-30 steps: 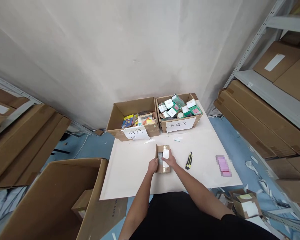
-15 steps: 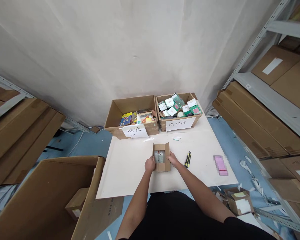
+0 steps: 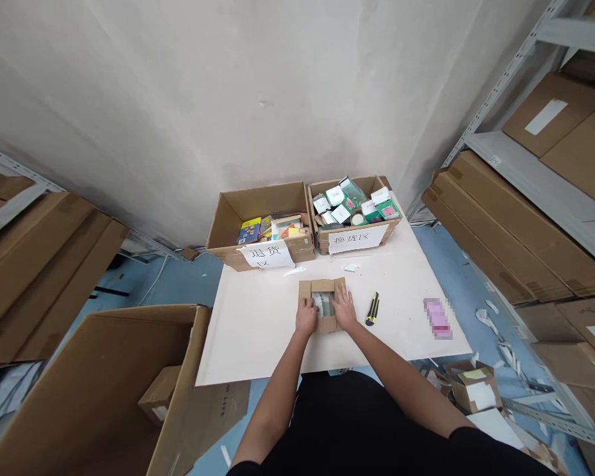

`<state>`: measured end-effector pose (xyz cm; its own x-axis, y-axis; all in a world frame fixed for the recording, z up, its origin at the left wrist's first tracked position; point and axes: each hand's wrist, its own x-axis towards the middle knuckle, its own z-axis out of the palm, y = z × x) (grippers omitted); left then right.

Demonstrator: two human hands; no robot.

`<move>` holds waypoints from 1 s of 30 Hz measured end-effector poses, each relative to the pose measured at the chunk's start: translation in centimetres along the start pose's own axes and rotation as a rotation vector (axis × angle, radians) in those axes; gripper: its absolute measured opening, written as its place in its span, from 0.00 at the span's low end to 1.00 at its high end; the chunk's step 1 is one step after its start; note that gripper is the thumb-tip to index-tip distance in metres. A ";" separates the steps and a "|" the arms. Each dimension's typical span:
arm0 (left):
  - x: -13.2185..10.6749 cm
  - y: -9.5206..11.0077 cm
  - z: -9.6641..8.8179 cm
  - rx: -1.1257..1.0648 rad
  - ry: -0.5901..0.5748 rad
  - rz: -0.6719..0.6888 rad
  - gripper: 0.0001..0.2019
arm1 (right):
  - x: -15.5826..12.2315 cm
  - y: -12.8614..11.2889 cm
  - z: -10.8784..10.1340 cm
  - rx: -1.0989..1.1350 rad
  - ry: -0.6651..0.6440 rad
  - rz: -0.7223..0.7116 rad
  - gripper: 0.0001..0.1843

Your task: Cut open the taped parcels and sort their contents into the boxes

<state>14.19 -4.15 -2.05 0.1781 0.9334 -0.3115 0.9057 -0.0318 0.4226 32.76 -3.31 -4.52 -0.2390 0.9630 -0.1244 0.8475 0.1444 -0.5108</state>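
Note:
A small cardboard box (image 3: 322, 286) lies on the white table in front of me, its flaps folded outward. Inside it shows a clear-wrapped item (image 3: 323, 303) with a pale and greenish surface; its kind is not clear. My left hand (image 3: 306, 317) is closed at the box's left side, fingers curled over the flap and edge. On the right flap my right hand (image 3: 344, 308) rests with its fingers spread. A yellow and black utility knife (image 3: 373, 309) lies to the right of the box.
Two cardboard bins with paper signs stand at the back: the left bin (image 3: 219, 228) has mixed packages, the right bin (image 3: 394, 228) white and green boxes. A pixelated pink object (image 3: 438, 318) lies at right. A big open carton (image 3: 198, 330) stands left; shelving (image 3: 496, 149) flanks the table.
The box's side flaps are now spread outward. My right hand went from gripping its side to lying spread on the flap. My left hand moved onto the left flap.

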 end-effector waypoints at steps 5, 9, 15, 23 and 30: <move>-1.2 -0.8 0.2 -0.095 -0.096 0.076 0.10 | 2.2 -1.9 0.3 -0.096 -0.114 0.143 0.40; -2.6 -2.0 -0.2 -0.255 -0.158 0.098 0.19 | 4.1 -1.9 0.1 -0.101 -0.090 0.154 0.50; -3.8 -2.5 1.5 -0.210 -0.132 0.127 0.34 | 8.6 -1.1 -0.2 -0.115 -0.184 0.277 0.51; -3.4 -2.9 5.2 -0.177 -0.023 0.109 0.20 | 8.5 -1.1 -0.7 -0.069 -0.081 0.220 0.48; -3.2 -3.0 5.7 -0.178 -0.016 0.125 0.14 | 4.5 -3.5 2.5 0.114 -0.002 -0.001 0.36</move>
<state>13.12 -9.10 -7.16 0.2920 0.9202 -0.2607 0.7943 -0.0815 0.6020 27.56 -0.05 -5.39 -0.2408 0.9624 -0.1254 0.7881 0.1185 -0.6040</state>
